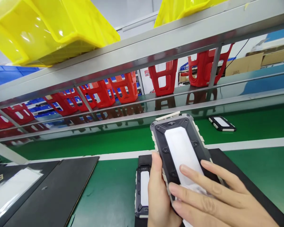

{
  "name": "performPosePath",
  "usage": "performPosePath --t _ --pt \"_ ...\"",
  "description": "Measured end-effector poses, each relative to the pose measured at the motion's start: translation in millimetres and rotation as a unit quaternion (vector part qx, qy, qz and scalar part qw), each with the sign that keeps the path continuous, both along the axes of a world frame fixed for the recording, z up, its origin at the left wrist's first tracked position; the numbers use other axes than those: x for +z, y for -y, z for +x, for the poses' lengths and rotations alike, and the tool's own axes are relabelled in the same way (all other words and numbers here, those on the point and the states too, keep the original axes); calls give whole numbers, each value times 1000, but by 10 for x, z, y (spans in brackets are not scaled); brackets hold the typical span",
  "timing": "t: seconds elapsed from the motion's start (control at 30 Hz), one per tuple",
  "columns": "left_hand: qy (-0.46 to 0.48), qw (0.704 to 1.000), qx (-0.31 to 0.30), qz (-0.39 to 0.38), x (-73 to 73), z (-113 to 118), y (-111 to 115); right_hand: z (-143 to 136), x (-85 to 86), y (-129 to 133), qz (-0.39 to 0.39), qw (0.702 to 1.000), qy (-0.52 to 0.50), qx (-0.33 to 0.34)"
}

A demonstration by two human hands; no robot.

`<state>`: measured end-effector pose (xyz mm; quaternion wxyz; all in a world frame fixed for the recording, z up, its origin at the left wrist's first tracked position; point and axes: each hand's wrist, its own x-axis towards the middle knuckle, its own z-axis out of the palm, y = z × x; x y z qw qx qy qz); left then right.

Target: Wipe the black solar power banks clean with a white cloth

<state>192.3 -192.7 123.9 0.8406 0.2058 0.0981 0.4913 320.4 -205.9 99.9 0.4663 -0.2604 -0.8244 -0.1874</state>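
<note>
Gripping a black device at 4 o'clock, clamped in the left hand at 5 o'clock with the thumb along one long edge, raised above a green work surface. Laying the right hand across its white panel from between 4 and 5 o'clock, fingers straight and slightly apart, touching without closing on anything. At 6 o'clock, just beside the left hand, a second device, partly hidden, on a black mat. At 3 o'clock, a third device lying flat, well apart.

Overhead, on a metal beam, a yellow bin at 10 o'clock and another yellow bin at 1 o'clock, both seen from below, contents hidden. Between 9 and 10 o'clock, a blue bin, contents likewise out of sight. Beyond the beam, from 9 round to 2 o'clock, red open-sided holders reflected in a glossy ledge, contents unclear. Past them at 2 o'clock, brown cardboard. At 8 o'clock, white sheets in clear film, just beside a black board.
</note>
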Motion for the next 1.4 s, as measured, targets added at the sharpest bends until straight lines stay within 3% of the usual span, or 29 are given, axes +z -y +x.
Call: performPosePath --t 0.1,0.27,0.47,0.6,0.73,0.87,1.0,1.07,1.13,1.2,1.3,1.4 --pt "-3 1000 19 -3 24 -14 5 -57 126 -56 70 996 51 5" --pt "23 999 38 -1 99 -4 16 -20 350 -126 74 983 166 9" --pt "57 996 66 1 78 74 -31 -66 435 -234 17 999 -19 25" --pt "71 997 32 3 83 128 -53 -50 697 -432 35 999 2 -6" --pt "65 997 42 -27 96 155 -77 -51 872 -625 64 997 32 -32" --pt "90 993 65 -50 93 110 -95 -116 742 -496 60 996 59 1" --pt "37 999 5 -39 67 5 -104 -91 443 -175 37 993 94 60" --pt "16 1000 8 -25 59 -37 -109 -7 276 -83 28 991 109 65" --pt "20 999 36 -8 60 -58 -112 108 119 -70 10 997 67 40" --pt "35 998 58 -1 69 -61 -111 221 5 -108 -25 999 -35 -28" --pt "46 996 75 -12 81 -44 -105 300 -52 -141 -47 981 -151 -116" --pt "42 993 107 -21 82 -17 -107 204 -18 -58 -53 983 -164 -70"
